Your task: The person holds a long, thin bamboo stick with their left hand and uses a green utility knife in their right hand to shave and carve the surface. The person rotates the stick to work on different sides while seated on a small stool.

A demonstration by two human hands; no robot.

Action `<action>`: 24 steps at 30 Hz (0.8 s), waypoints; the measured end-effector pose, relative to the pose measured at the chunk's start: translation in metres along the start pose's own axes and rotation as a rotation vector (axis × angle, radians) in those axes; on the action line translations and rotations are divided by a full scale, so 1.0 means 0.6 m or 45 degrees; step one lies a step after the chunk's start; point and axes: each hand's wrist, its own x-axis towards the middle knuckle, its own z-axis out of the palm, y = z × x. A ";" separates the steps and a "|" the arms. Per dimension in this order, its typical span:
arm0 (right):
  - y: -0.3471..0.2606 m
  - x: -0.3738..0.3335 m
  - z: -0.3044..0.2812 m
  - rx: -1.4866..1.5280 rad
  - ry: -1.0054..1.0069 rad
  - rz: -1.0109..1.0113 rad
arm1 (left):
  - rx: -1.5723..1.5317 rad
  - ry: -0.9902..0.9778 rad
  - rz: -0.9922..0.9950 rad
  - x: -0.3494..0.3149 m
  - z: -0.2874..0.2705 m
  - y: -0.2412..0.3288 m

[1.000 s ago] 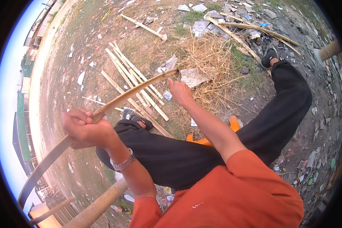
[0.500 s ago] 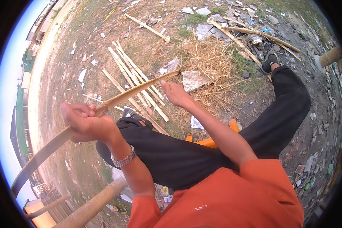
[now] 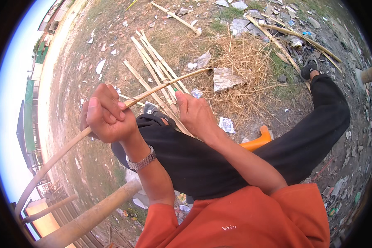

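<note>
A long, split bamboo strip (image 3: 149, 92) crosses in front of me, its far end thin and edge-on over the ground. My left hand (image 3: 109, 113), with a metal-band watch on the wrist, is closed around its middle, and the rest bends away down to the lower left. Just below the strip's far part, my right hand (image 3: 197, 115) is closed with the thumb raised. A small green bit shows at that thumb; the fingers hide what else it holds. Beyond both hands lie several pale bamboo strips (image 3: 147, 62) on the ground.
A straw heap (image 3: 252, 53) and a weathered flat slab (image 3: 227, 79) lie ahead. Longer bamboo pieces (image 3: 295, 35) rest among rubble at far right. An orange curved piece (image 3: 256, 142) is beside my leg. A thick bamboo pole (image 3: 91, 211) runs at lower left.
The strip has turned from showing its broad face to edge-on. My left hand has risen and rolled, palm side more visible. My right hand sits slightly lower, apart from the strip.
</note>
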 end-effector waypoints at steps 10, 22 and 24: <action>0.043 0.016 -0.009 -0.061 -0.028 0.122 | 0.042 0.036 -0.005 0.001 -0.001 0.001; 0.026 0.013 -0.017 -0.083 -0.102 0.028 | -0.064 -0.026 0.096 0.008 -0.001 -0.002; 0.026 -0.005 0.000 -0.037 0.031 -0.133 | -0.056 -0.020 0.022 -0.005 0.003 -0.004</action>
